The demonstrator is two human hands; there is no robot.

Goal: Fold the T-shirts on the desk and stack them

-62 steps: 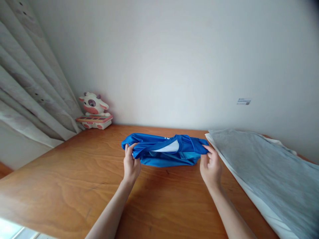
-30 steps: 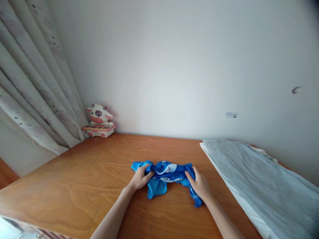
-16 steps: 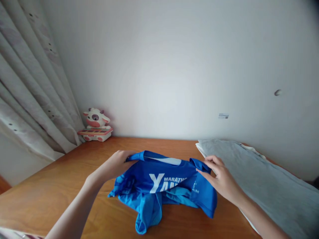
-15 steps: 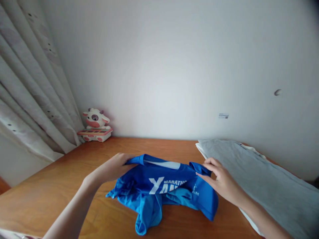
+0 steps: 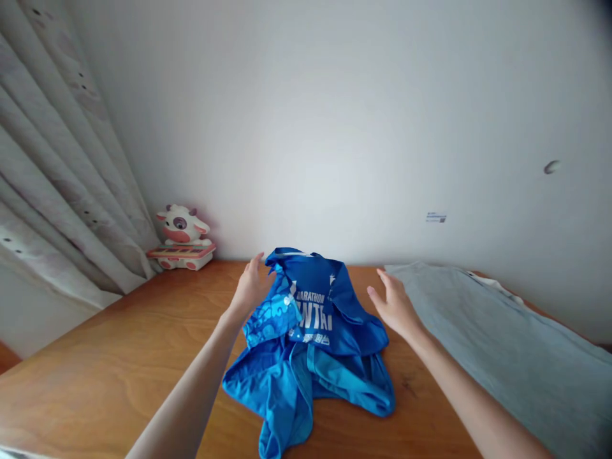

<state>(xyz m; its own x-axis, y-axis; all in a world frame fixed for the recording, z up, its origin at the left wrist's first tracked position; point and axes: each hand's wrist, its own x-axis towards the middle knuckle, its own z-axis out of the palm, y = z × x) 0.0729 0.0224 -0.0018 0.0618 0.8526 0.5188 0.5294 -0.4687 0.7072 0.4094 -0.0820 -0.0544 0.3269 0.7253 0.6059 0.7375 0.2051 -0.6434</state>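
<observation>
Head view of a wooden surface point(image 5: 119, 357) set against a plain, pale wall point(image 5: 325, 127). Warm brown wood, smooth and faintly glossy, shows flowing grain. A curtain point(image 5: 67, 166) of whitish, sparsely patterned fabric hangs at left in deep slanting pleats. In the far left corner sits a cow toy point(image 5: 184, 236), rounded, white and pink, with a keyboard at its front. The wall bears a small rectangular label point(image 5: 436, 217) and, farther right, a dark curved mark or fitting point(image 5: 551, 167). A grey cloth point(image 5: 478, 338), matte and lightly wrinkled, lies flat along the right side.

At centre, a blue shirt point(image 5: 318, 280) of thin, slightly shiny fabric lies on the wood, its collar toward the wall, its nearer part bunched in loose folds; white block lettering crosses the chest. The left hand point(image 5: 252, 287) and right hand point(image 5: 394, 303) flank it, fingers spread. The right is apart from the fabric; whether the left touches it cannot be told.
</observation>
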